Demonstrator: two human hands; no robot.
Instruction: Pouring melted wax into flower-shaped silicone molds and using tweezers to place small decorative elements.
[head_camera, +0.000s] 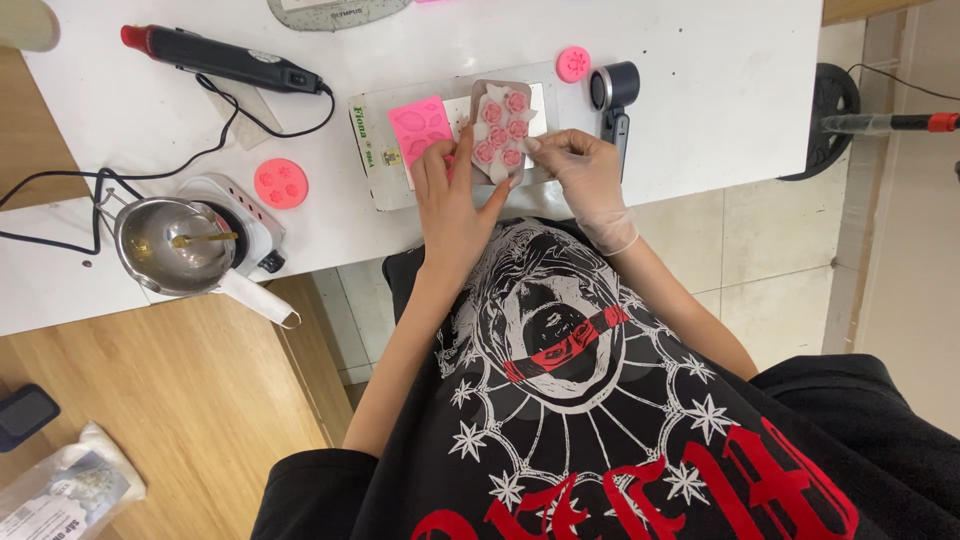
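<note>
A brown silicone mould (500, 128) filled with several pink flower-shaped pieces lies on a grey board (385, 180) at the near edge of the white table (700, 80). My bare left hand (452, 205) grips the mould from its left and lower edge, index finger along the side. My right hand (585, 175), in a thin clear glove, pinches the mould's right edge with its fingertips. A flat bright pink mould (420, 125) sits just left of the brown one, partly under my left fingers.
A round pink mould (281, 183) and a small hotplate with a steel pot (170, 245) holding a spoon stand at the left. Behind them a black heat gun (220, 57) trails its cord. A black cylindrical device (613, 88) and a small pink disc (573, 63) are at the right.
</note>
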